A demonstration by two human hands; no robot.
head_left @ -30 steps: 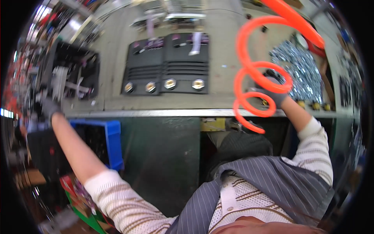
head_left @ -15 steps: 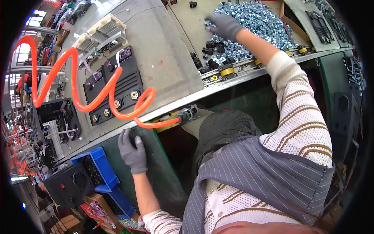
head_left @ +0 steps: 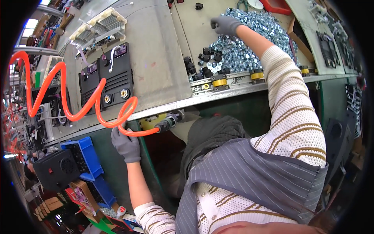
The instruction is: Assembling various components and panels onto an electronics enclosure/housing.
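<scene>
My right hand [head_left: 226, 25], in a grey glove, reaches over the left edge of a heap of shiny metal nuts [head_left: 257, 43]. Its fingers are curled closed, and whatever they may hold is hidden. My left hand [head_left: 126, 145], gloved the same, rests by the front table edge with its fingers apart, partly behind an orange coiled hose [head_left: 127, 115]. Beyond it on the table lies a black panel [head_left: 117, 78] with purple circuit boards [head_left: 92, 67] and brass fittings [head_left: 124, 93] along its near side. A dark tool end [head_left: 167, 121] hangs on the hose at the edge.
Small black plastic parts [head_left: 206, 54] lie left of the nuts. Yellow-and-black rollers [head_left: 220, 82] line the front rail. A finned metal heatsink [head_left: 101, 27] stands behind the panel. Blue bins [head_left: 90, 158] are at lower left, and a cardboard box edge [head_left: 298, 33] borders the heap.
My right hand's fingers have curled in at the heap's edge. My left hand has come closer to the hose coil at the table edge. The whole view has shifted a little.
</scene>
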